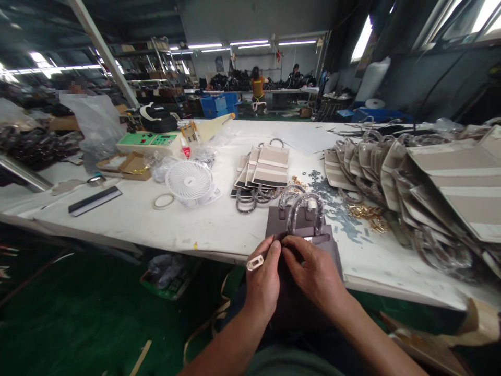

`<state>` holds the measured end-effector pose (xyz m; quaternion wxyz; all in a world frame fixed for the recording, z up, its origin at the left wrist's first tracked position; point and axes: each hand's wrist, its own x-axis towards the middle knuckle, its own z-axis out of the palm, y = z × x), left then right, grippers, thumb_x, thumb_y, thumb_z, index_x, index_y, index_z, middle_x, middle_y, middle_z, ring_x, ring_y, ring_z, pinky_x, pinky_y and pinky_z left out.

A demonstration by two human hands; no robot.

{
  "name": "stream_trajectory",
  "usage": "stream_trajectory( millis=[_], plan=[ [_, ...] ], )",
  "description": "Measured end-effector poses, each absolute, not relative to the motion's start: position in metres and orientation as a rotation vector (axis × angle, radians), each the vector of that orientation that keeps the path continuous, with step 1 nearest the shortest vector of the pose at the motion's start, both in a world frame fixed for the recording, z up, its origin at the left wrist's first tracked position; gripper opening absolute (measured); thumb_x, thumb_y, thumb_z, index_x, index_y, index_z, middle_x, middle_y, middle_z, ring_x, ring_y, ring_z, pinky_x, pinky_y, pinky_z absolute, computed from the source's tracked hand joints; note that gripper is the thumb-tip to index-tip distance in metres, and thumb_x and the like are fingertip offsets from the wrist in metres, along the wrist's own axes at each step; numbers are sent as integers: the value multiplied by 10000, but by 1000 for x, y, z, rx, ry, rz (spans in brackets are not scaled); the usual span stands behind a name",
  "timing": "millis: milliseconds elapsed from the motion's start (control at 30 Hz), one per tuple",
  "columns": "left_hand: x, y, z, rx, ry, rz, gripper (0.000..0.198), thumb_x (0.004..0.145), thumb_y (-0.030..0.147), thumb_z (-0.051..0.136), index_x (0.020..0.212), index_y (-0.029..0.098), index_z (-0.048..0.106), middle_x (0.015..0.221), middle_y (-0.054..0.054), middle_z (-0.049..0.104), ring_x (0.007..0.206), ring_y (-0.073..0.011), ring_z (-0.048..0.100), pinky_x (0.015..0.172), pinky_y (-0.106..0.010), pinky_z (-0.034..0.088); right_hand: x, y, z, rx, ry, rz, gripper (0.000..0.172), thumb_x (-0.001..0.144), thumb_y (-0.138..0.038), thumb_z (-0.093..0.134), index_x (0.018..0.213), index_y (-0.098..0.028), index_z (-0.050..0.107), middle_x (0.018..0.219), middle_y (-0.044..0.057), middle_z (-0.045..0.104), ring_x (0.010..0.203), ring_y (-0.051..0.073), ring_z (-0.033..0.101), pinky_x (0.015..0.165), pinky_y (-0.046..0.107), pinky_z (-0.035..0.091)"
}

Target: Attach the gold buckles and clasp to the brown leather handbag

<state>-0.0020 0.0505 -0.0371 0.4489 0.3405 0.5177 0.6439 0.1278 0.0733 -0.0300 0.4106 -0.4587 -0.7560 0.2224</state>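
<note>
A small grey-brown handbag (305, 235) with plastic-wrapped handles stands at the near edge of the white table (156, 219). My left hand (263, 279) pinches the strap at the bag's front, and a small pale tag or buckle (255, 262) sticks out beside its thumb. Just to the right, my right hand (313, 274) has its fingers closed on the same strap near a small metal clasp (308, 239). Both hands touch the bag's front face.
A stack of beige striped bags (266, 167) lies mid-table, and a long row of them (422, 183) runs along the right. Gold metal fittings (368, 216), a white fan (190, 183), a tape ring (163, 201) and a green device (151, 141) lie around. People work far behind.
</note>
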Motion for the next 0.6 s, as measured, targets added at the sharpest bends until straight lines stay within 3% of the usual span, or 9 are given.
stream_trajectory(
  millis=[267, 400, 600],
  plan=[
    [2, 44, -29, 961, 1246, 1551, 304, 946, 439, 717, 1156, 239, 808, 1226, -64, 777, 1214, -294, 679, 1075, -354, 515, 130, 72, -24, -1190, -1773, 626, 121, 986, -301, 597, 1048, -276, 698, 975, 8, 771, 846, 218, 740, 756, 298, 555],
    [2, 45, -24, 998, 1152, 1479, 356, 983, 455, 661, 1251, 246, 768, 1283, -64, 753, 1239, -292, 668, 1105, -376, 505, 128, 72, -24, -1243, -1633, 611, 216, 952, -324, 649, 1159, -261, 663, 880, -7, 747, 746, 200, 721, 706, 295, 545],
    [-2, 58, -30, 829, 1147, 1552, 347, 890, 477, 761, 1118, 219, 805, 1201, -87, 778, 1208, -302, 681, 1123, -413, 491, 132, 81, -28, -1065, -1560, 836, 151, 949, -316, 669, 1080, -244, 689, 951, 18, 748, 820, 200, 711, 774, 298, 567]
  ],
)
